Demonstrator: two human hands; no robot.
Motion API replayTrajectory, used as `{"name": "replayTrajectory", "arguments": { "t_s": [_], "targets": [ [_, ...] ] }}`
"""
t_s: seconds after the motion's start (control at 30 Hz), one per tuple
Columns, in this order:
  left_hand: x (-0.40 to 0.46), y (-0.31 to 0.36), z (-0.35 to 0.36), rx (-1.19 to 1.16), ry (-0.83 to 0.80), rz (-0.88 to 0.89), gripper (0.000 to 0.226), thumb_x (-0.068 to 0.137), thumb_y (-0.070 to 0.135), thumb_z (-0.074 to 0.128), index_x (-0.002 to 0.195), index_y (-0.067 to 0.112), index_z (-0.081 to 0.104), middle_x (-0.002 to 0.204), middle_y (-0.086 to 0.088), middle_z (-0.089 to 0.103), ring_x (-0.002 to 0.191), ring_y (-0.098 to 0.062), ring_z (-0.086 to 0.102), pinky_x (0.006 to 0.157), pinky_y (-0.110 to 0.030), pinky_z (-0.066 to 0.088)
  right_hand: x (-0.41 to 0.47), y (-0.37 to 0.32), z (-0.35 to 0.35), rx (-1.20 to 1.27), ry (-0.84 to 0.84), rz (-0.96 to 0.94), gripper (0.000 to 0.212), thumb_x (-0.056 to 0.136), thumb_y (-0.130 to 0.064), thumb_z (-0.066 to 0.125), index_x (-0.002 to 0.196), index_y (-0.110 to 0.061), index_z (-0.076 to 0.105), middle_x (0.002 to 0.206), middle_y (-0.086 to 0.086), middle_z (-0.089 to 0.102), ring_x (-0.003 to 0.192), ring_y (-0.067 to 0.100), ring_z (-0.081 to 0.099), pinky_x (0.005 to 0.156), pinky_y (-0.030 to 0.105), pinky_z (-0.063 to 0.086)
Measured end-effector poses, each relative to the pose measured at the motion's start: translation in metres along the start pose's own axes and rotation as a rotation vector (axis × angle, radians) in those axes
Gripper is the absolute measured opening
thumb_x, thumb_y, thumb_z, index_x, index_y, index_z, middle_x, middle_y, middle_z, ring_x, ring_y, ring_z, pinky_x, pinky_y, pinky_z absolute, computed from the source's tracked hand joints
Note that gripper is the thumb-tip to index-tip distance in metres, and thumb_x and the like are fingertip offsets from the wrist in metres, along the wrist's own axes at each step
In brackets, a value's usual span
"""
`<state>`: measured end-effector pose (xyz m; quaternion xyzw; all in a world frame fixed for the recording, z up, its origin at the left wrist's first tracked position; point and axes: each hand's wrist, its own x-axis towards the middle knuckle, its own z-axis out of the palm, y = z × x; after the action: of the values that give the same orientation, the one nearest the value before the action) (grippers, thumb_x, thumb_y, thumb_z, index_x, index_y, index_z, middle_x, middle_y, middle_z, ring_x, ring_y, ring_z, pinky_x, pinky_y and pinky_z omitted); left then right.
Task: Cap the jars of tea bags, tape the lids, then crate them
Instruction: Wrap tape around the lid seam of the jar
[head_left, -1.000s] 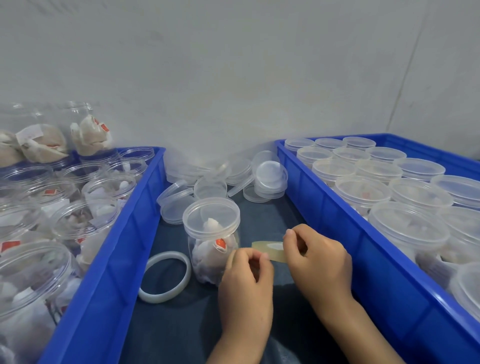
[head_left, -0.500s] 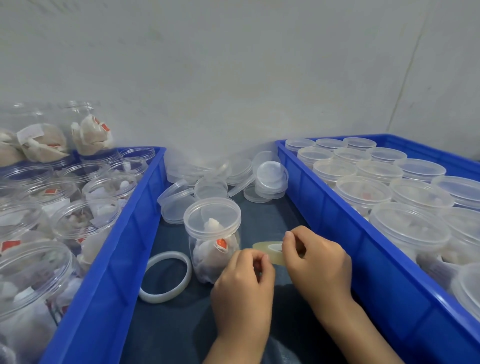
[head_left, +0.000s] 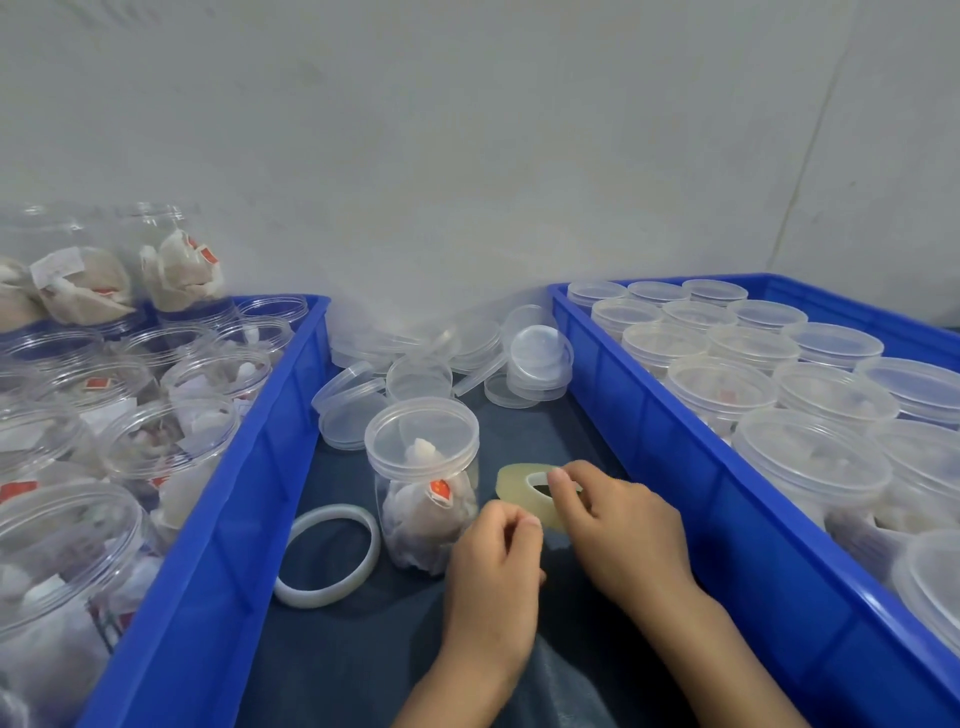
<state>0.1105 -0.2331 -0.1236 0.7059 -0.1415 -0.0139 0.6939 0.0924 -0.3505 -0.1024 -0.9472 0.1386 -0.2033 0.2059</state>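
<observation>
From my remote seat I saw a plain grey-white wall (head_left: 467, 156) filling the upper view, scuffed and evenly lit. A thin vertical seam (head_left: 802, 150) ran down its right side. Below, a dark blue cloth-like surface (head_left: 363, 649) covered the work area.

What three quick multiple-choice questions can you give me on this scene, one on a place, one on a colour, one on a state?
1. Where does the white ring lie?
A. Left of the capped jar
B. In the right crate
C. On a lid

2. What colour are the crates?
A. Green
B. Blue
C. Grey

3. What state is the right hand in?
A. Flat on the cloth
B. Holding a lid
C. Pinching the tape roll

Answers: A, the ring lies on the dark cloth beside that jar; B, both walls are blue; C, its fingers grip the roll.
</observation>
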Motion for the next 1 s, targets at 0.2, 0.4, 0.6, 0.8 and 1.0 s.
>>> {"name": "replayTrajectory", "arguments": {
  "t_s": [0.2, 0.4, 0.6, 0.8, 1.0],
  "targets": [
    [0.005, 0.004, -0.010, 0.177, -0.122, 0.048, 0.028, 0.081, 0.025, 0.073, 0.061, 0.021, 0.054, 0.053, 0.009, 0.055, 0.055, -0.010, 0.050, 0.060, -0.025, 0.043, 0.000, 0.003, -0.004, -0.052, -0.167, 0.012, 0.057, 0.084, -0.071, 0.008, 0.130, -0.048, 0.031, 0.104, -0.014, 0.065, 0.102, 0.012, 0.057, 0.068, 0.031, 0.033],
    [0.002, 0.016, -0.021, 0.780, 0.196, 0.748, 0.027, 0.082, 0.037, 0.053, 0.065, 0.016, 0.056, 0.061, 0.009, 0.055, 0.056, -0.012, 0.048, 0.049, -0.025, 0.036, -0.001, 0.002, -0.020, 0.200, -0.194, -0.025, 0.077, 0.066, -0.087, 0.001, 0.110, -0.050, 0.052, 0.081, -0.017, 0.066, 0.077, 0.002, 0.060, 0.075, 0.031, 0.046],
    [0.007, 0.028, -0.037, 0.720, 0.429, 0.670, 0.033, 0.088, 0.033, 0.045, 0.071, 0.007, 0.054, 0.064, -0.004, 0.053, 0.048, -0.025, 0.051, 0.040, -0.030, 0.037, -0.004, 0.007, -0.035, 0.595, -0.210, -0.126, 0.054, 0.073, -0.078, 0.030, 0.092, -0.043, 0.066, 0.061, 0.001, 0.061, 0.050, 0.006, 0.055, 0.055, 0.024, 0.045],
    [0.012, 0.035, -0.048, 0.661, 0.587, 0.631, 0.035, 0.089, 0.031, 0.042, 0.076, 0.001, 0.053, 0.071, -0.011, 0.054, 0.047, -0.032, 0.051, 0.041, -0.031, 0.037, -0.006, 0.004, -0.043, 0.685, -0.046, -0.176, 0.045, 0.072, -0.065, 0.044, 0.092, -0.033, 0.067, 0.061, -0.003, 0.062, 0.053, 0.005, 0.056, 0.056, 0.016, 0.046],
    [0.025, 0.023, -0.065, 0.405, 0.820, 0.435, 0.029, 0.091, 0.030, 0.046, 0.086, 0.001, 0.049, 0.084, -0.002, 0.045, 0.069, -0.014, 0.036, 0.061, -0.028, 0.026, -0.005, 0.011, -0.046, 0.380, -0.006, -0.130, 0.043, 0.061, -0.074, 0.046, 0.087, -0.045, 0.065, 0.069, -0.019, 0.064, 0.070, 0.009, 0.059, 0.066, 0.024, 0.045]
  ]
}}
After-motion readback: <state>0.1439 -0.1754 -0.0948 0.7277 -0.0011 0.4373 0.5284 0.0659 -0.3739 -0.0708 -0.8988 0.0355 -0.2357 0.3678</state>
